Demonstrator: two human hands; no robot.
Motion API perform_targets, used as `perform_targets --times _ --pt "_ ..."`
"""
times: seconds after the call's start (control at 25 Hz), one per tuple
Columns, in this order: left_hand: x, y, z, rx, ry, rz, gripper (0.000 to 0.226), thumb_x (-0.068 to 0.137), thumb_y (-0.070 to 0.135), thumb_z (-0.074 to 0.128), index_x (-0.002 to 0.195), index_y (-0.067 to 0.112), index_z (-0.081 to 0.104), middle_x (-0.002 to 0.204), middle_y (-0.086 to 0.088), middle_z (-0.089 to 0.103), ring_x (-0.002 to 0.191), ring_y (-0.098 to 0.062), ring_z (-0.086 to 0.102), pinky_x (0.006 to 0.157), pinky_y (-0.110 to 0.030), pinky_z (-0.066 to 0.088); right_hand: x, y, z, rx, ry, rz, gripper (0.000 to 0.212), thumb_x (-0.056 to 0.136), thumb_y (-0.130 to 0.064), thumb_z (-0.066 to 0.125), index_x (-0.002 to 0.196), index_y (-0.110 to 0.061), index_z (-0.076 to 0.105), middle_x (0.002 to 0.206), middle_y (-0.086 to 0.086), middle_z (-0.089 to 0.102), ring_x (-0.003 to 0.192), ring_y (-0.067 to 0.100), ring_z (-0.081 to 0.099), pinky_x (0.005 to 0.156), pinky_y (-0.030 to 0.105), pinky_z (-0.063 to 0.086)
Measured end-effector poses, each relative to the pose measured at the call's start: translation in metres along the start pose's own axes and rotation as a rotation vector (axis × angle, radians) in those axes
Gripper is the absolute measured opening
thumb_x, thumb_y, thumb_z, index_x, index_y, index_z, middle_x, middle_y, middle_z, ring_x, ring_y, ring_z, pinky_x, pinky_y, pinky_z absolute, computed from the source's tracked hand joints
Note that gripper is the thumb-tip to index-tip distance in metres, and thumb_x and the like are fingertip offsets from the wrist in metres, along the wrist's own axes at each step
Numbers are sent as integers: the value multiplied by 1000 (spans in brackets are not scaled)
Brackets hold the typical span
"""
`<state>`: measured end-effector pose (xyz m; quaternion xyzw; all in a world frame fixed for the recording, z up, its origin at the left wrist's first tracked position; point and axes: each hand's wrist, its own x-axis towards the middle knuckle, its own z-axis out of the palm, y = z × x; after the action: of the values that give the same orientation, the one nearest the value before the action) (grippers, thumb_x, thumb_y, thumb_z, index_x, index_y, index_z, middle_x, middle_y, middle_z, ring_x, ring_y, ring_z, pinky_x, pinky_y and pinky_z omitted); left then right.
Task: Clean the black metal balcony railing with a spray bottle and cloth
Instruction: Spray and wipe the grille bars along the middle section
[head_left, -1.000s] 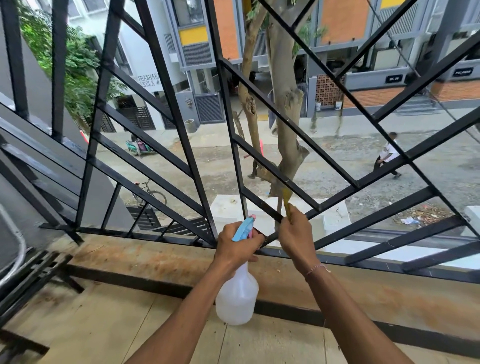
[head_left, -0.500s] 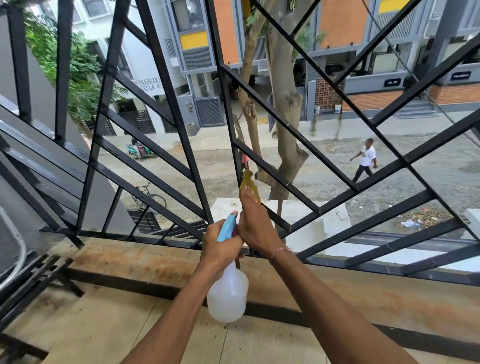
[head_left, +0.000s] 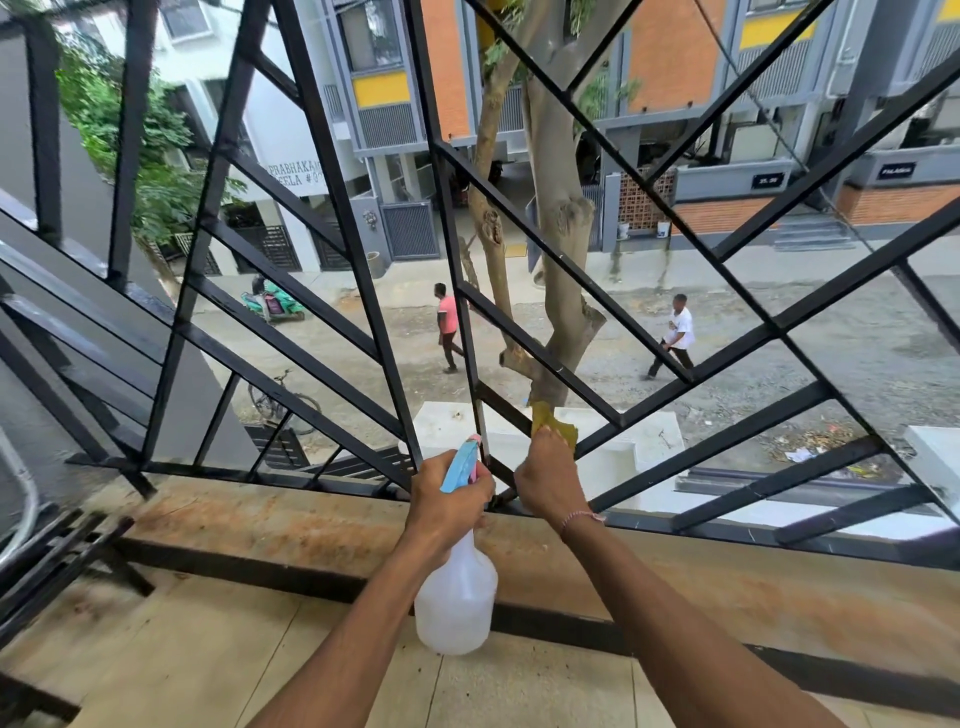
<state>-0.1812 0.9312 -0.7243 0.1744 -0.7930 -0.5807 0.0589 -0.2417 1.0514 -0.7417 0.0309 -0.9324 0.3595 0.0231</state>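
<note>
The railing (head_left: 332, 171), a black grid of slanted and upright bars, stands along the outer edge of the balcony ledge (head_left: 270, 525) with the street below showing through it. There is only the head view to go by.

In that view the right hand (head_left: 545, 480) is clenched around a yellow cloth (head_left: 553, 423), pressing it against a slanted bar low down, close to where several bars meet just above the ledge. Half a second ago the same hand held the cloth higher and further left, on the bar nearest the upright; a second ago it was low on the slanted bar again. So the cloth has gone up and come back down (a rubbing stroke, most likely, rather than a shift to a new section), and this corner of the grid is probably the part being wiped at present.

The left hand (head_left: 449, 499) grips the neck of the spray bottle (head_left: 457, 603), fingers curled under its blue trigger head, with the translucent body hanging below the fist over the ledge. It has stayed at nearly the same spot throughout, nozzle pointing at the bars just beside the cloth. Whether the trigger is being squeezed cannot be told.

Most of the railing lies well away from the cloth, so much of the job seems left.
</note>
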Motion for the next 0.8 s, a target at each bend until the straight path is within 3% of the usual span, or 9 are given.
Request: perform_targets --times 0.16,0.24,0.28,0.36,0.44,0.52,0.6,0.68,0.8 --pt "-1 5 -8 -27 -3 -5 18 91 8 71 101 22 63 99 -15 64 94 -30 67 73 -46 65 12 -51 -16 58 52 -106 29 87 2 56 115 -3 53 104 17 63 104 37 58 89 43 47" --pt "2 9 -13 -61 -18 7 25 93 5 69 108 24 60 99 -8 64 90 -24 66 61 -32 60 16 -74 -19 86 -33 -186 8 90 3 53 90 -5 51 84 11 55 88 30 55 71 37 42" --pt "4 10 -15 -59 -19 16 26 93 4 69 111 21 62 99 -9 66 90 -24 66 59 -29 59 16 -79 -20 101 -71 -191 14 92 2 49 81 -6 47 79 9 50 84 28 52 68 34 37" --pt "7 13 -20 -51 -2 29 22 92 4 70 110 16 67 101 -14 68 94 -30 68 60 -31 61 12 -77 -24 238 -108 -216 17 94 -3 41 99 -4 57 89 12 58 88 28 57 68 34 42" --pt "7 19 -23 -46 0 57 12 92 7 70 103 13 69 99 -17 69 96 -32 70 61 -31 60 -1 -58 -32 575 -141 -181 44 95 -5 34 132 -13 57 98 13 67 90 24 64 74 43 55" --pt "7 27 -22 -37 -24 86 9 93 9 70 101 12 69 98 -17 69 93 -29 71 58 -28 58 -20 -46 -46 1030 -228 -1 42 100 0 32 131 -9 59 99 14 72 90 26 70 76 44 59" --pt "5 40 -18 -49 -60 98 7 91 8 72 97 10 70 95 -18 69 90 -28 71 58 -27 57 -42 -41 -70 1274 -196 84 39 101 3 33 124 -6 63 105 18 74 89 27 74 74 38 60" --pt "3 55 -14 -79 -95 103 7 88 4 75 91 8 71 92 -18 69 85 -26 71 58 -29 59 -54 -36 -94 1296 -53 87 36 103 2 34 116 -6 66 101 16 75 85 26 74 73 37 59" --pt "-2 78 -7 -109 -149 120 10 86 2 76 88 10 70 94 -17 68 86 -24 69 59 -32 60 -64 -23 -129 1046 123 78 31 106 -6 37 101 -5 68 90 20 73 81 28 72 81 51 61"
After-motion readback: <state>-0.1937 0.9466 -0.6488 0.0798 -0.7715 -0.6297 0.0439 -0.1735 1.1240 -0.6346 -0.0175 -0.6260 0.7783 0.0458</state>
